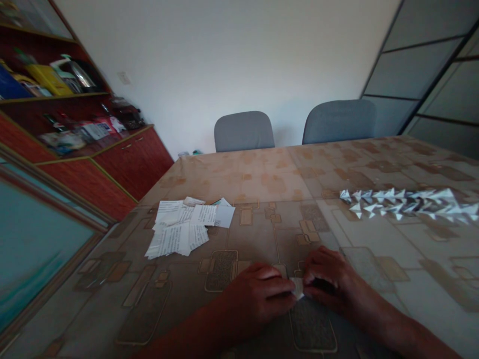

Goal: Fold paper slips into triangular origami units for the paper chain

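Note:
Between my two hands is a small folded piece of paper (298,287), close to the table's near side. My left hand (258,291) pinches its left end, with the fingers closed over it. At the right end, my right hand (325,279) grips the same paper between thumb and fingertips. Much of the paper is hidden by the fingers, so its full shape cannot be made out. To the left lies a loose pile of printed paper pieces (174,237). Over on the right, folded paper pieces (400,202) with pointed tips stand in two rows.
A patterned cloth covers the table (258,174). Behind its far edge stand two grey chairs (244,130) against a white wall. At the left is a red-brown cabinet (127,164) with a kettle (80,75) and packages on its shelves.

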`<state>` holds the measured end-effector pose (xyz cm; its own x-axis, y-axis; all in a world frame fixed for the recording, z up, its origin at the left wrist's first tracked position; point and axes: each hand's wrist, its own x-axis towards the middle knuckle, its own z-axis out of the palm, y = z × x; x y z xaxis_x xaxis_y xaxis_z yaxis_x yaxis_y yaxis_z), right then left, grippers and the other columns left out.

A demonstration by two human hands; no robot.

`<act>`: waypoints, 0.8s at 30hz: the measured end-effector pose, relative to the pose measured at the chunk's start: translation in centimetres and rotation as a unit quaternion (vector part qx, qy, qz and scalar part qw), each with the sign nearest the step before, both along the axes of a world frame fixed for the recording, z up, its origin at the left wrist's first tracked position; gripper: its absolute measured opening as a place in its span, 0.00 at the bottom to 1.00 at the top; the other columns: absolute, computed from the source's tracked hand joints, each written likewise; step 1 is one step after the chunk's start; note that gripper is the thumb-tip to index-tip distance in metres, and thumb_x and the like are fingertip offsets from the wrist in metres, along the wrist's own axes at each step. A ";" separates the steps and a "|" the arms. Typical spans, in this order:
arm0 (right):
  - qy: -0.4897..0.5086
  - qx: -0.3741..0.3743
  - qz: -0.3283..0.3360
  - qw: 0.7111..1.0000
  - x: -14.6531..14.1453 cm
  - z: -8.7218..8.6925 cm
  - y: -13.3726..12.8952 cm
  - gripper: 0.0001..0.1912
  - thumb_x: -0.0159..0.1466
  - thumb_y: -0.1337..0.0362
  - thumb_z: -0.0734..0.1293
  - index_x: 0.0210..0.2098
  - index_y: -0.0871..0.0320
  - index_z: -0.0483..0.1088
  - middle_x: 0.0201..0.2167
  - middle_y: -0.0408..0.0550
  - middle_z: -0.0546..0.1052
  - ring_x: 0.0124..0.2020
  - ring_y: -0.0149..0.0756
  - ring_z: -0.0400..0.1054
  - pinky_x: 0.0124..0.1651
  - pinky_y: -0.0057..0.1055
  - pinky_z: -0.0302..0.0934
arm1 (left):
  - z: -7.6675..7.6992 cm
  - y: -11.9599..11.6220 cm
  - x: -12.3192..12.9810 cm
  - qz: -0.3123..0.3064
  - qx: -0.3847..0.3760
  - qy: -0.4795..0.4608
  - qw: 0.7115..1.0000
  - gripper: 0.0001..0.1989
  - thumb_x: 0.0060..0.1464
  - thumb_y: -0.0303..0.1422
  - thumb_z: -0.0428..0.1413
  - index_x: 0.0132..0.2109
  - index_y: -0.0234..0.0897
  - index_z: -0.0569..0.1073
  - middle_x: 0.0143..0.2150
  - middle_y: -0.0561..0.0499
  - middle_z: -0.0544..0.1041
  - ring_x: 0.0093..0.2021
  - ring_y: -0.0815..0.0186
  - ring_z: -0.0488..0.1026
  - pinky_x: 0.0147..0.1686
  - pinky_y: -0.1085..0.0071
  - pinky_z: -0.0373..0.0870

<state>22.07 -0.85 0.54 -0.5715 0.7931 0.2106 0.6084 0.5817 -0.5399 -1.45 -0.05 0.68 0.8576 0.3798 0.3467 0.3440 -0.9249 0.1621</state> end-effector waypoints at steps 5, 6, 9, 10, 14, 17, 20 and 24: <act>-0.001 0.008 -0.028 1.000 -0.1 -0.3 0.0 0.06 0.60 0.71 0.70 0.28 0.57 0.70 0.28 0.43 0.72 0.33 0.37 0.67 0.38 0.34 0.56 | -0.4 0.4 -0.2 -0.009 -0.050 -0.010 0.999 0.09 0.65 0.30 0.51 0.48 0.39 0.74 0.47 0.51 0.79 0.44 0.65 0.72 0.45 0.68 0.65; -0.001 0.010 -0.031 0.999 -0.1 -0.3 0.0 0.07 0.60 0.72 0.70 0.28 0.57 0.70 0.28 0.43 0.72 0.33 0.37 0.67 0.38 0.34 0.56 | -0.5 0.5 -0.3 -0.014 -0.059 -0.018 0.998 0.09 0.65 0.29 0.50 0.48 0.39 0.74 0.48 0.52 0.79 0.45 0.65 0.72 0.46 0.68 0.65; -0.006 0.011 -0.041 0.999 -0.2 -0.4 -0.2 0.07 0.60 0.72 0.69 0.27 0.56 0.70 0.27 0.43 0.72 0.33 0.37 0.67 0.37 0.34 0.55 | -0.6 0.8 -0.4 -0.022 -0.070 -0.026 0.997 0.10 0.64 0.28 0.51 0.47 0.39 0.75 0.49 0.52 0.79 0.46 0.65 0.72 0.46 0.68 0.66; -0.009 0.010 -0.045 0.999 -0.2 -0.4 -0.2 0.07 0.60 0.72 0.69 0.27 0.56 0.70 0.27 0.43 0.72 0.33 0.36 0.66 0.37 0.34 0.55 | -0.5 0.8 -0.4 -0.021 -0.068 -0.021 0.997 0.09 0.64 0.28 0.51 0.47 0.39 0.75 0.49 0.52 0.79 0.46 0.65 0.72 0.46 0.68 0.66; -0.024 0.009 -0.062 0.998 -0.3 -0.4 -0.4 0.07 0.58 0.73 0.69 0.27 0.55 0.70 0.28 0.43 0.72 0.34 0.38 0.67 0.39 0.35 0.56 | -0.1 0.6 -0.4 -0.013 -0.049 -0.010 0.999 0.08 0.64 0.31 0.52 0.46 0.38 0.75 0.48 0.51 0.79 0.45 0.65 0.72 0.44 0.67 0.67; -0.033 0.009 -0.073 0.997 -0.4 -0.3 -0.5 0.08 0.57 0.73 0.70 0.26 0.55 0.71 0.28 0.43 0.72 0.34 0.38 0.67 0.38 0.35 0.56 | -0.1 0.5 -0.5 -0.014 -0.047 -0.021 0.999 0.09 0.65 0.29 0.51 0.47 0.37 0.75 0.47 0.51 0.79 0.46 0.65 0.72 0.45 0.68 0.66; -0.034 0.008 -0.079 0.996 -0.4 -0.3 -0.5 0.08 0.56 0.74 0.71 0.26 0.55 0.71 0.28 0.43 0.73 0.34 0.38 0.67 0.38 0.35 0.56 | -0.3 0.7 -0.6 -0.018 -0.046 -0.028 0.998 0.09 0.65 0.28 0.50 0.47 0.36 0.75 0.47 0.50 0.79 0.46 0.65 0.72 0.45 0.68 0.65; -0.036 0.007 -0.077 0.996 -0.4 -0.3 -0.4 0.07 0.57 0.72 0.70 0.26 0.55 0.72 0.29 0.43 0.73 0.34 0.38 0.67 0.39 0.35 0.56 | -0.2 0.9 -0.7 -0.024 -0.028 -0.015 0.999 0.09 0.66 0.31 0.50 0.46 0.38 0.75 0.46 0.49 0.79 0.45 0.65 0.72 0.44 0.67 0.65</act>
<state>21.68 -1.20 0.24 -0.4580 0.8693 0.1858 0.7270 0.4866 -0.4844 -2.11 0.84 0.44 0.8644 0.3586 0.3523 0.2942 -0.9292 0.2239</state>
